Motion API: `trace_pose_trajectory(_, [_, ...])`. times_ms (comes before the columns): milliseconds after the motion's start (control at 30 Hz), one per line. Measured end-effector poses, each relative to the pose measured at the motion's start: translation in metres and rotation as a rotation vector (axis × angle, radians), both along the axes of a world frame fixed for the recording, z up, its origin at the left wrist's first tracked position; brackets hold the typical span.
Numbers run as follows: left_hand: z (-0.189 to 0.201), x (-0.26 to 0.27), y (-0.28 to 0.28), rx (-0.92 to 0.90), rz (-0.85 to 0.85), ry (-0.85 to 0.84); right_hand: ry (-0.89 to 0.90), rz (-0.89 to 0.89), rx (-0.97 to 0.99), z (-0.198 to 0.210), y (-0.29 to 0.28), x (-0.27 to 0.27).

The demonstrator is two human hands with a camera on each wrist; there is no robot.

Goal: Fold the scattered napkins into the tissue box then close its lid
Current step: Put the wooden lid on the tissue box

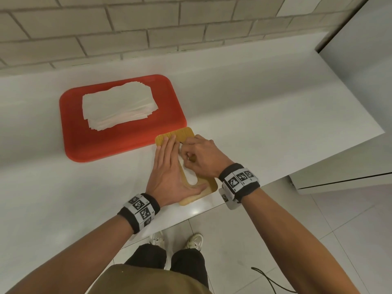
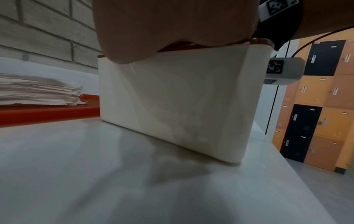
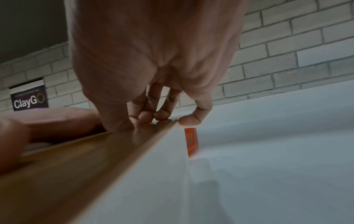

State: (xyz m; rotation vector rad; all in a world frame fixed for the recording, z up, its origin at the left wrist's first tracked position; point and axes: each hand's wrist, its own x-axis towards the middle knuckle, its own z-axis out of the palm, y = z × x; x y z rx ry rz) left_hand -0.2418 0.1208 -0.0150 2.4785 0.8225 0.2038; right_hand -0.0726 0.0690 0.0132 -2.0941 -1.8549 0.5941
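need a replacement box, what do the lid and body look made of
Lid: looks like wood or bamboo, matte tan with faint grain lines; a printed veneer is possible. Body: probably plastic, smooth off-white walls with rounded corners and a soft sheen.

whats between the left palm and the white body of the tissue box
The wooden lid lies between them: in the head view the left hand presses flat on it, and the left wrist view shows its brown edge atop the white tissue box.
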Motion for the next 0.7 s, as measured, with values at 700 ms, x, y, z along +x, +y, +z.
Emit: trace_pose_trajectory(700, [-0.0017, 0.0012, 0.0014, 0.033, -0.01, 0.05, 0.024, 0.041, 0.009, 0.0047, -0.0004, 0.0027])
